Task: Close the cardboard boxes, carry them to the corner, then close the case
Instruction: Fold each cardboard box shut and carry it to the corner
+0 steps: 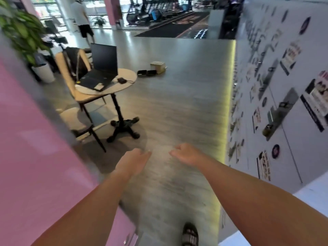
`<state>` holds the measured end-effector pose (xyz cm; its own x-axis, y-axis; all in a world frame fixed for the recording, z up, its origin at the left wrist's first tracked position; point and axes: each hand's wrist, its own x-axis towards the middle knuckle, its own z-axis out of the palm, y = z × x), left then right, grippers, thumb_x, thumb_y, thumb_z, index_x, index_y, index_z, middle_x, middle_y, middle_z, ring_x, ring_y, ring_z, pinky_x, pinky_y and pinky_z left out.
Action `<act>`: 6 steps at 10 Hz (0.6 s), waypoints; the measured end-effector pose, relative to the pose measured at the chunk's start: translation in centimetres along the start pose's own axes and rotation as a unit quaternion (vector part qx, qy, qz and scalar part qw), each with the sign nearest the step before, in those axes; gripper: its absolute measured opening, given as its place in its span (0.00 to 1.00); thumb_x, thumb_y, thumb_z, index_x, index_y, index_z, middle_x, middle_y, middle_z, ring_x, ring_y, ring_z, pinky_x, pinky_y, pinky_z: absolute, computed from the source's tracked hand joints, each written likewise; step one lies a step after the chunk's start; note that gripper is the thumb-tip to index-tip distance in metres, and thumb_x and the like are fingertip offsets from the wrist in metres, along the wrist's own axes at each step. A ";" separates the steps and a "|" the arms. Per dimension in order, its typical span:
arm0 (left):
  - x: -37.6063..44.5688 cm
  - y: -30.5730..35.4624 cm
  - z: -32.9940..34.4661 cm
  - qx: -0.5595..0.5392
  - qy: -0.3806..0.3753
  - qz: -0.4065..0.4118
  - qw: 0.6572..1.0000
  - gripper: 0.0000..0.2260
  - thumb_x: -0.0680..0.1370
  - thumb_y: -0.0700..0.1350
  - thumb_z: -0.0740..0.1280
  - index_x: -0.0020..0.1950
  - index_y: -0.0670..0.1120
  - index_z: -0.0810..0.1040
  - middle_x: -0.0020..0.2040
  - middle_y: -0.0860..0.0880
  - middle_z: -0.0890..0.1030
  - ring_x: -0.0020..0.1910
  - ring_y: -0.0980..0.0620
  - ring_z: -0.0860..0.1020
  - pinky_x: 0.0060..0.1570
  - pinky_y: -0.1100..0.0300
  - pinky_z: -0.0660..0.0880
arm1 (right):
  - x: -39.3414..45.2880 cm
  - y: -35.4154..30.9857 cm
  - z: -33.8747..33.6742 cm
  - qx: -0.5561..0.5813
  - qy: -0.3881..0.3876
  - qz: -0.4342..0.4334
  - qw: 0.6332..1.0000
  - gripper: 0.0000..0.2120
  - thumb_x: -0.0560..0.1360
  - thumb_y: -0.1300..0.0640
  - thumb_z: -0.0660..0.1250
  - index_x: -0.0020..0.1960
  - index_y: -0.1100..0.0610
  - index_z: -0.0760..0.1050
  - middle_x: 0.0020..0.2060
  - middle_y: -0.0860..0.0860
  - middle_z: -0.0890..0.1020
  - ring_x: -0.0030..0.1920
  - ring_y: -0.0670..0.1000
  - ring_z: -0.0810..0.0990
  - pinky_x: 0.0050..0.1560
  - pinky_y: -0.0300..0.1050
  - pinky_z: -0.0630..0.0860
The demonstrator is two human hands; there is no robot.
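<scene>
A: Which step are we on?

B: Walking toward the cardboard box (158,66) on the grey wood-grain floor (177,107) at twelve o'clock, well apart from us. The open black case (147,73) lies just beside it, at its eight o'clock.

A: Our hands?

B: Left hand (135,160) flat, fingers straight, empty. Right hand (186,154) loosely curled, holding nothing. Next, we judge, we reach the squat, matte box and fold its flaps.

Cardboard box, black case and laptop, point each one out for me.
cardboard box (158,66), head view, its front side.
black case (147,73), head view, its open halves on the floor.
laptop (103,58), head view, its dark screen.
</scene>
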<state>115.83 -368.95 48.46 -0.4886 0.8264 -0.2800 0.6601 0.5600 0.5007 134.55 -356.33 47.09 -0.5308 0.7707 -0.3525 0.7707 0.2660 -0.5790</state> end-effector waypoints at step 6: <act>41.1 15.4 -4.0 0.038 -0.036 0.041 0.998 0.26 0.81 0.63 0.56 0.57 0.41 0.78 0.53 0.42 0.81 0.54 0.41 0.79 0.52 0.50 0.75 | 36.0 3.5 -19.5 0.020 0.040 0.044 0.998 0.20 0.77 0.38 0.64 0.49 0.56 0.78 0.48 0.57 0.80 0.60 0.60 0.80 0.50 0.45 0.70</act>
<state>103.62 -326.65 47.98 -0.3916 0.8699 -0.2998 0.7382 0.4915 0.4621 125.02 -316.31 46.72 -0.4302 0.8343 -0.3448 0.7974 0.1722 -0.5784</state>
